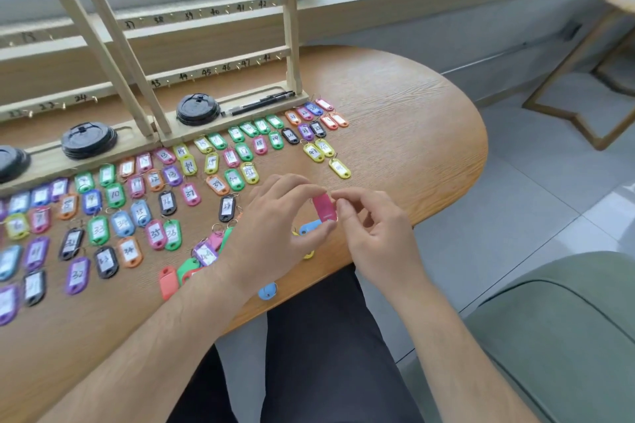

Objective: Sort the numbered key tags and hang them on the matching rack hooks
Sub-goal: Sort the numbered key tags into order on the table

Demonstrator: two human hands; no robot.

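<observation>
Pink tag (324, 209) inside left hand (276, 216) grip

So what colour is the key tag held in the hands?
The key tag is pink, seen best in the head view.

Wooden table (395, 96) carries rows of key tags (115, 196) and the rack (291, 45); leftmost numbers blurred.

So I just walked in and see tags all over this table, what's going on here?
A person is sorting numbered key tags. The left hand and right hand pinch one pink tag above the table edge. Dozens of the others lie in rows on the table, numbers up. Hooks in view on the wooden rack look bare, so hanging seems not yet begun.
</observation>
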